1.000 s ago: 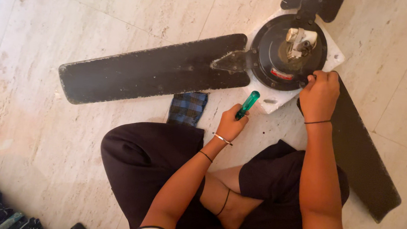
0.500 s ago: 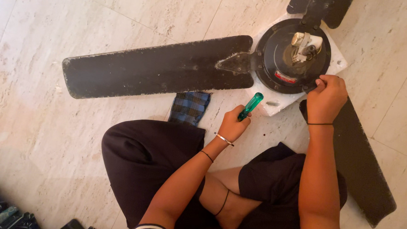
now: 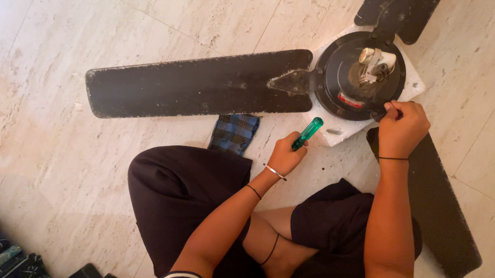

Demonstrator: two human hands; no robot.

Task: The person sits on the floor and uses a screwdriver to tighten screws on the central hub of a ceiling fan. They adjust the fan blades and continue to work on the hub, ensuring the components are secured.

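1. while i sit cross-legged on the marble floor (image 3: 51, 52), my view has slid left over the last second, so the ceiling fan now sits further toward the right of what i see; the fan itself does not seem to have moved on the floor.
2. my right hand (image 3: 402, 128) has stayed at the near rim of the black motor housing (image 3: 361, 77), its grip pinched shut on the spot where the right blade (image 3: 431, 202) meets the housing; what the fingertips hold is too small to tell.
3. my left hand (image 3: 284, 155) has barely shifted: its grip is closed around the green-handled screwdriver (image 3: 307, 133), handle pointing up toward the hub and not touching the fan.
4. i judge the tool is idle while the right hand works by touch.
5. the long left blade (image 3: 197, 87) lies flat, and a blue checked cloth (image 3: 235, 133) lies just below it by my knee.
6. the housing rests on a white foam block (image 3: 337, 132).
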